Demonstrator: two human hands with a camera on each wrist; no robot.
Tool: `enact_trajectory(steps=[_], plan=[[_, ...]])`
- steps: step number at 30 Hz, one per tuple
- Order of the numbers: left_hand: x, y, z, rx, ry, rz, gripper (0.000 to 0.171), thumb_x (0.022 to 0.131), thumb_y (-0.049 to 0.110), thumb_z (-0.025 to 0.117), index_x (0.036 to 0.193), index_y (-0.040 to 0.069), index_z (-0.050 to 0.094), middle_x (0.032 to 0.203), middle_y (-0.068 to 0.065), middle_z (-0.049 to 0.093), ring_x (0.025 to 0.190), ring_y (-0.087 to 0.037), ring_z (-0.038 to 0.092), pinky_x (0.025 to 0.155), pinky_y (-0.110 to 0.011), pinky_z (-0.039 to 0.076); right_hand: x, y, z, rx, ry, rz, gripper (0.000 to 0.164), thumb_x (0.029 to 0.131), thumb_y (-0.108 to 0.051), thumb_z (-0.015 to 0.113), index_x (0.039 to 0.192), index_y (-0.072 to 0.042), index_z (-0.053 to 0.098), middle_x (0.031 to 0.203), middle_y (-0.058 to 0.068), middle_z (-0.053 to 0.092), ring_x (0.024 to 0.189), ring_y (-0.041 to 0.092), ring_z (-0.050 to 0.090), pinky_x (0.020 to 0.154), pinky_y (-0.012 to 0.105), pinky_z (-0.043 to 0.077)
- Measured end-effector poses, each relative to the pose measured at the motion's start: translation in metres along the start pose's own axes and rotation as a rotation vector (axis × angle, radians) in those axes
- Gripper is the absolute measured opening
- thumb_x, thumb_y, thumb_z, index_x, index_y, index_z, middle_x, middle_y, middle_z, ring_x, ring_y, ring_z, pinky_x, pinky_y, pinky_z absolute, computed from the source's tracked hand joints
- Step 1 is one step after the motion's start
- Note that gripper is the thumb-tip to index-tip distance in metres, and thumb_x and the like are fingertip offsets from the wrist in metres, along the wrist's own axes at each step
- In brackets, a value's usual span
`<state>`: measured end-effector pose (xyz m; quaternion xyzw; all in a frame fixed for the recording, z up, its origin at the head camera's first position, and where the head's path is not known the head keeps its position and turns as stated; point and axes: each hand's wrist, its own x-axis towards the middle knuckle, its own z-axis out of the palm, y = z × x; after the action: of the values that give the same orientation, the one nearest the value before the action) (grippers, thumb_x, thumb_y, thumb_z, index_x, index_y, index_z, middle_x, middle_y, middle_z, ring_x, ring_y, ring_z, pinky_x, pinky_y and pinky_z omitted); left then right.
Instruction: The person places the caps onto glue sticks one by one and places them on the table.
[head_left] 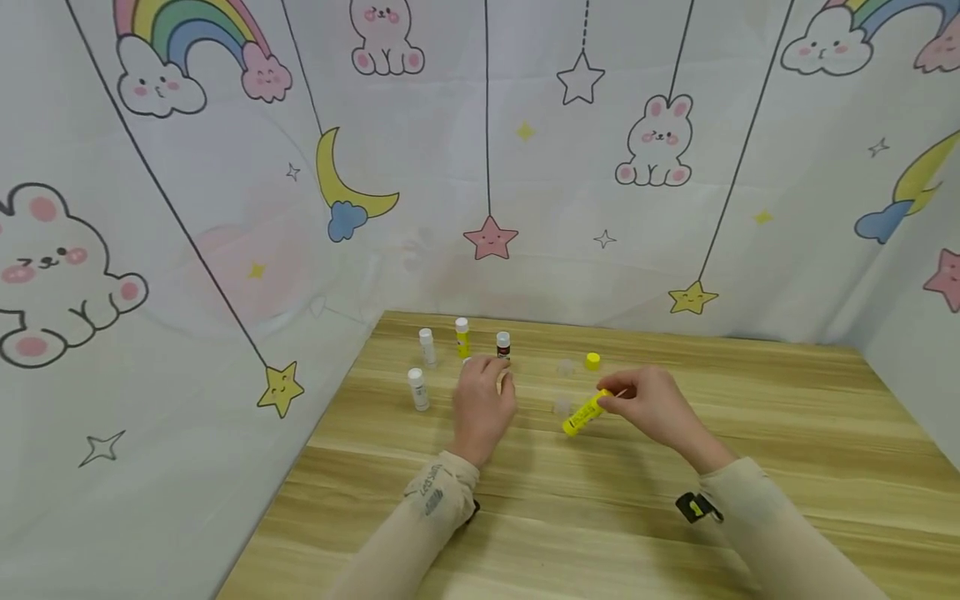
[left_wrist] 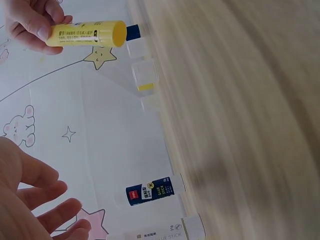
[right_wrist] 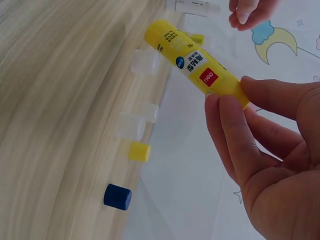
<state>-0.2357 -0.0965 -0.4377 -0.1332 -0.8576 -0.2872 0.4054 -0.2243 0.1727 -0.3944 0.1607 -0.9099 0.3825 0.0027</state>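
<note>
Woodgrain table [head_left: 570, 533]; right hand [head_left: 656, 408] pinched tube [right_wrist: 194, 62] by one end, left hand [head_left: 482, 408] loose, empty. Seemed light, stiff, grabbable mid-barrel.

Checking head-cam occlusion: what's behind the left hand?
Behind the left hand: a dark stick, upper part visible, and a white tip. The dark stick's base and whatever is below that tip are covered in this view.
</note>
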Motion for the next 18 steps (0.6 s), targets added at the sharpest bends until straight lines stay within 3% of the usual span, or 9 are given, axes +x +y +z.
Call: enact_trajectory(steps=[6,18], plan=[[0.002,-0.005,0.001,-0.004,-0.024,-0.045,0.015,0.083,0.0,0.076,0.097,0.004,0.075,0.096,-0.007,0.066,0.092,-0.024,0.063,0.076,-0.037,0.055,-0.003,0.005,-0.003,-0.048,-0.018,0.011,0.026,0.091,-0.019,0.076,0.114,-0.007,0.075,0.103,0.003,0.074,0.086,0.015,0.068,0.068,0.031,0.056],[0.008,-0.018,0.003,-0.031,-0.009,-0.101,0.012,0.083,-0.001,0.074,0.095,0.002,0.076,0.103,-0.011,0.068,0.097,-0.028,0.062,0.081,-0.041,0.054,-0.007,0.018,-0.016,-0.108,-0.04,-0.013,0.024,0.091,-0.017,0.076,0.112,-0.007,0.076,0.103,0.004,0.073,0.085,0.016,0.068,0.067,0.031,0.056]])
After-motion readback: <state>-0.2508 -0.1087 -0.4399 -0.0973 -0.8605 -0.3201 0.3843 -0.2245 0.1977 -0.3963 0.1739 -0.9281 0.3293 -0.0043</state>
